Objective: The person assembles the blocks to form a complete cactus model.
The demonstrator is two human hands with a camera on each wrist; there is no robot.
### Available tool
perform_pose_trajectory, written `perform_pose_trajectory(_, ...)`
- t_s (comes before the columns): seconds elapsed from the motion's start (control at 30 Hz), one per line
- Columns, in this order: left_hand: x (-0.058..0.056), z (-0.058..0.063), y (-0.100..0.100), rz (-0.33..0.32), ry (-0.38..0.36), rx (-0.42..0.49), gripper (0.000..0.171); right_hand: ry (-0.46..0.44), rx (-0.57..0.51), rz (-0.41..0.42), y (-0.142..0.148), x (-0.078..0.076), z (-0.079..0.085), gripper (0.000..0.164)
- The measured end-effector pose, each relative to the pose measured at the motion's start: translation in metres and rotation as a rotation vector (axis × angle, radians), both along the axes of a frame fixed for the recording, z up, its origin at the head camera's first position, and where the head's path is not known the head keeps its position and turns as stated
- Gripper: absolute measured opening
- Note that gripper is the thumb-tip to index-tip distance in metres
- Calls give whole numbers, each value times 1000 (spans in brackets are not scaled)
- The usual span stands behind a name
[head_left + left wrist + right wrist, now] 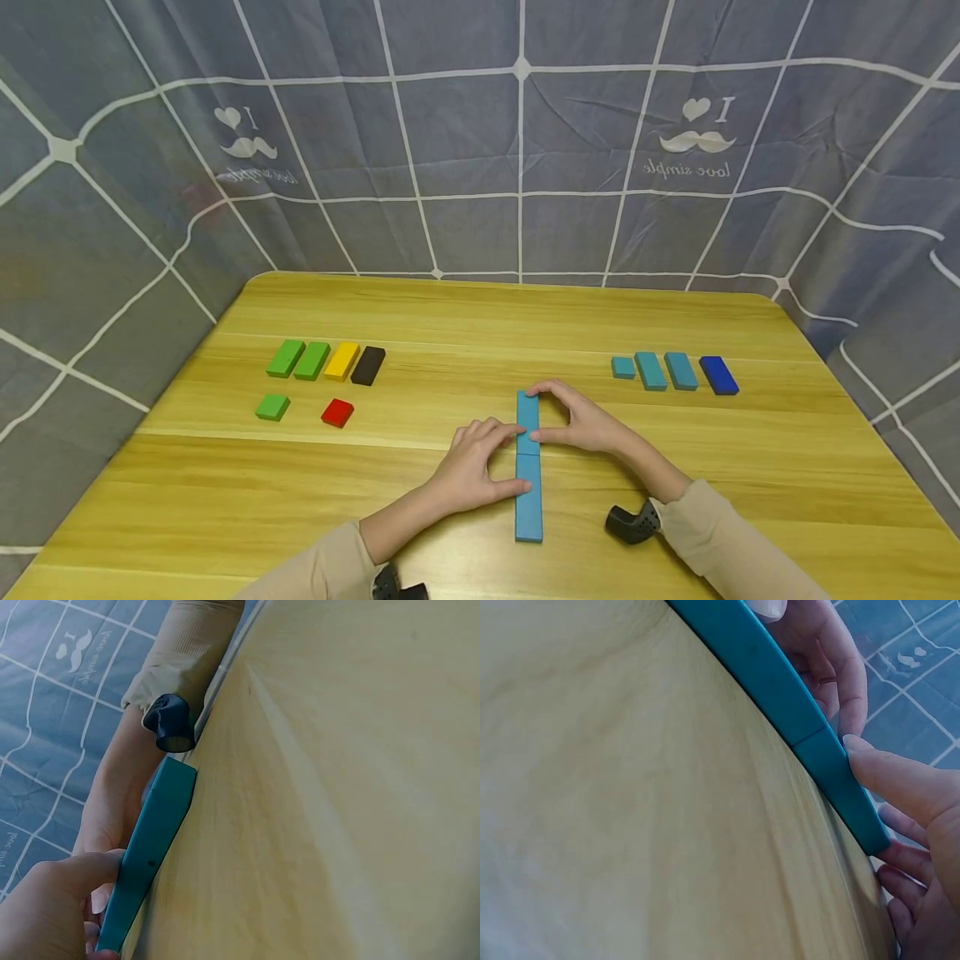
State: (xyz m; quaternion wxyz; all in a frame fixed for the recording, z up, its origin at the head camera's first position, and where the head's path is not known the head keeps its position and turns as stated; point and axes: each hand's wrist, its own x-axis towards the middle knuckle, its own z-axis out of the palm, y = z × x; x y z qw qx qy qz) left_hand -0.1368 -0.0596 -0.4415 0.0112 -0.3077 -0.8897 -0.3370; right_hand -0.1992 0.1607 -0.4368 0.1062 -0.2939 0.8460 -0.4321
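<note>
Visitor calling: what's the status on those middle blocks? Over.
Left hand touching both centre light-blue blocks. Right hand holding the farther block. Blocks butted end to end. No obstruction visible.

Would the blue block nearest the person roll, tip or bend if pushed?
The near blue block probably won't roll: its faces look flat. It seems unlikely to tip, lying low on the table. Its straight edges suggest stiffness; a forward push would likely shove the far blue block.
</note>
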Motion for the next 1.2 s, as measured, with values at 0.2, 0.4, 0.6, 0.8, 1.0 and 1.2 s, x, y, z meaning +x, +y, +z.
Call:
perform_pose_trajectory(0.2, 0, 1, -1, 2, -24, -4, 63, 8, -92, -2, 2, 4, 21, 49)
perform_pose_trajectory(0.4, 1, 2, 0, 11, -34, 16, 63, 175, -135, -197, 44, -25, 13, 45)
perform_pose_trajectory(0.6, 1, 2, 1, 12, -37, 33, 62, 215, -35, -375, 93, -38, 12, 44)
perform_pose_trajectory(0.8, 0, 0, 1, 11, -24, 29, 61, 197, 50, -395, 120, -42, 9, 43)
perform_pose_trajectory(1.0, 0, 1, 1, 8, -23, 22, 60, 203, 132, -354, 123, -44, 7, 42)
perform_pose_trajectory(1.2, 0, -1, 1, 7, -26, 16, 60, 189, 148, -345, 122, -43, 7, 39)
